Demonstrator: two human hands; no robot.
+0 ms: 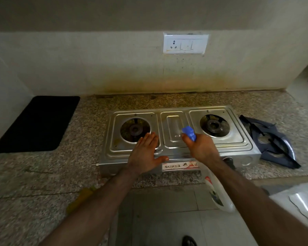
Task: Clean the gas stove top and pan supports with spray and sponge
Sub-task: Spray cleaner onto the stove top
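Observation:
A steel two-burner gas stove [174, 144] sits on the granite counter with both pan supports off. My right hand [200, 148] grips a spray bottle [219, 196] by its neck; the blue nozzle [189, 133] points over the stove's middle panel, and the white body hangs below my wrist. My left hand [146, 155] lies flat with straight fingers on the stove's front left, beside the left burner [135, 130]. The right burner [214, 125] is uncovered. Two dark pan supports [272, 142] lie stacked on the counter right of the stove. A yellow-green sponge [82, 197] shows blurred under my left forearm.
A black mat [37, 124] lies on the counter [43, 174] at the left. A white socket and switch plate [185, 44] is on the stained back wall. A white surface with a plastic sheet [299, 199] is at the lower right. Tiled floor shows below.

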